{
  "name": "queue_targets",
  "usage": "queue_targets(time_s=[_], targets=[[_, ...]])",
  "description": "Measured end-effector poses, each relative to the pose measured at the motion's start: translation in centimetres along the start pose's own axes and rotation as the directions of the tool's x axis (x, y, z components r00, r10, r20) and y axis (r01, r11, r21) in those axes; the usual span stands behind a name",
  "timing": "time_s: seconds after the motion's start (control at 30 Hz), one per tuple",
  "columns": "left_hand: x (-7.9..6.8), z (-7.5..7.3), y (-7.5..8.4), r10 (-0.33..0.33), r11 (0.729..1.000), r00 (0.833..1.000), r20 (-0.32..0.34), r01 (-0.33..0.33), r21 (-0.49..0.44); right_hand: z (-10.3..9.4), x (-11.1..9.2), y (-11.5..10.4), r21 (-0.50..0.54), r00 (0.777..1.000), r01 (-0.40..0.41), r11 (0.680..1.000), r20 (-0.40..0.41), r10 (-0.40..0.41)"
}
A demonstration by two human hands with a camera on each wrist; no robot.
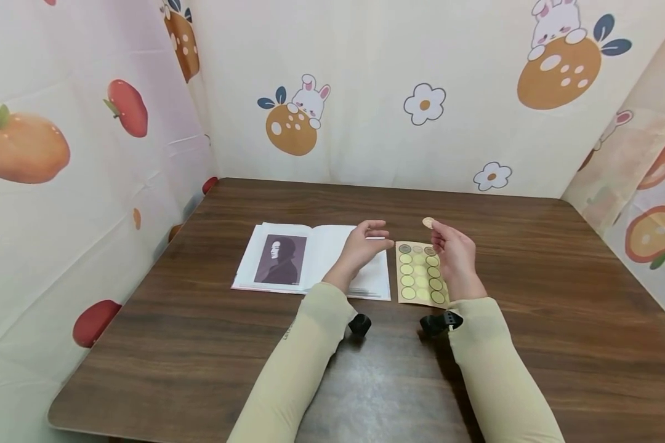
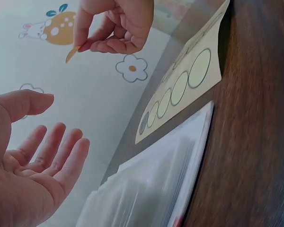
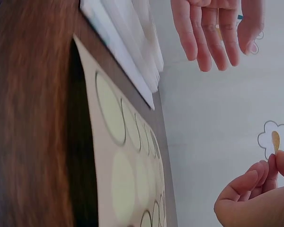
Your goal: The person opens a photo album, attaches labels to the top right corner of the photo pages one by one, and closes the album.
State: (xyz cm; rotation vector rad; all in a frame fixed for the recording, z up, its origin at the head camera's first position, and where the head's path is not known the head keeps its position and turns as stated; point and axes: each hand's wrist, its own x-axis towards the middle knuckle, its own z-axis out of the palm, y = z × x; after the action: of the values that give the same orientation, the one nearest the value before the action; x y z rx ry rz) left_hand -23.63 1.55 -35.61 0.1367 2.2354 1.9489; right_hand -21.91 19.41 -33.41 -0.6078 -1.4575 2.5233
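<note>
My right hand (image 1: 455,258) pinches a small round sticker (image 1: 428,222) between thumb and fingertip, above the far end of a tan sticker sheet (image 1: 419,275). In the left wrist view the sticker (image 2: 72,54) is seen nearly edge-on and slightly bent. Rows of yellowish circles, many dark-outlined, cover the sheet; those at its far end look darker. Over the right page of an open book (image 1: 322,252), my left hand (image 1: 360,249) is raised with fingers spread and relaxed, holding nothing. The left page carries a dark portrait picture (image 1: 281,259). My left forearm hides part of the right page.
A brown wooden table (image 1: 188,344) bears the book and, just to its right, the sheet, whose near edge lifts off the wood. Patterned curtains (image 1: 366,141) stand along the back and both sides. Each wrist wears a black camera strap (image 1: 443,322).
</note>
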Motion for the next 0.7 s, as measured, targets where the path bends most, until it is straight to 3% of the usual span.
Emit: queue_targets(time_s=[0.7], targets=[[-0.4,-3.7,-1.1,0.004,0.999,0.997,-0.077,-0.007,-0.037,3.1,-0.4,2.3,0.018,0.998,0.030,0.999,0.053,-0.031]])
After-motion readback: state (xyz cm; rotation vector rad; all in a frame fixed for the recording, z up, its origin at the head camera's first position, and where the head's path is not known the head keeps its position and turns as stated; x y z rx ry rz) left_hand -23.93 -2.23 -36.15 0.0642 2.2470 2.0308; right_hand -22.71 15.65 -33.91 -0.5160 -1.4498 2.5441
